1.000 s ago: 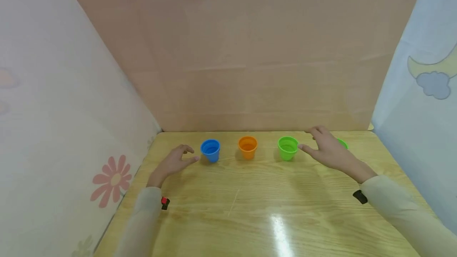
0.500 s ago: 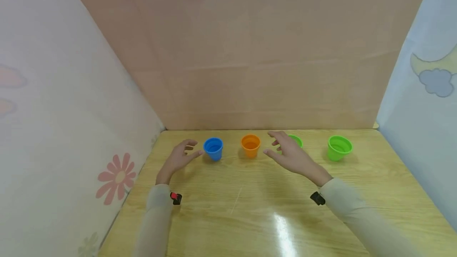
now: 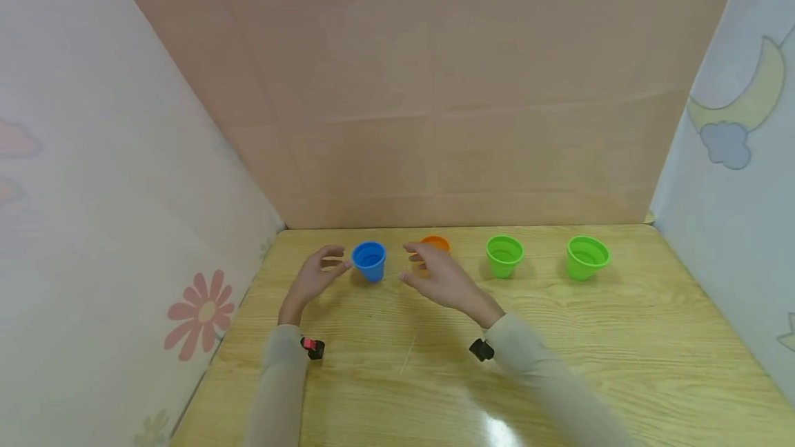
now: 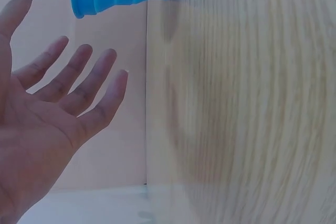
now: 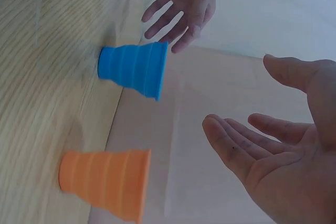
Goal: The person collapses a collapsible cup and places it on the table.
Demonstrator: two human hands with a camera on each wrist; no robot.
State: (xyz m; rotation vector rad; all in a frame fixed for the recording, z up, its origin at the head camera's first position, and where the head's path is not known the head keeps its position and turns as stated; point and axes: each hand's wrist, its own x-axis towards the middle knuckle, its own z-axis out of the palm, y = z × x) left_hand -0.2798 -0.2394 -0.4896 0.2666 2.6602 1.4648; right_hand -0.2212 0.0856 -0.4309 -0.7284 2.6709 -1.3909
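A blue cup (image 3: 369, 262) with ridged sides stands upright on the table, wide mouth up. Just left of it hovers my left hand (image 3: 310, 280), fingers spread and relaxed, nothing in it. My right hand (image 3: 446, 283) is in the air over the orange cup (image 3: 437, 243), partly hiding it in the head view. Its fingers are apart and hold nothing. In the right wrist view the orange cup (image 5: 105, 182) and the blue cup (image 5: 131, 69) both show whole, and the right hand's fingers (image 5: 231, 148) point toward the blue one.
Two green cups, one nearer the middle (image 3: 504, 257) and one farther right (image 3: 586, 259), stand in the same row along the back of the wooden table (image 3: 385, 392). A tan panel (image 3: 428, 123) rises behind; patterned walls (image 3: 124, 192) flank both sides.
My right hand has swept left from the green cups, past the nearer one, to the orange cup. My left hand has shifted slightly right, close to the blue cup. The cups stay put.
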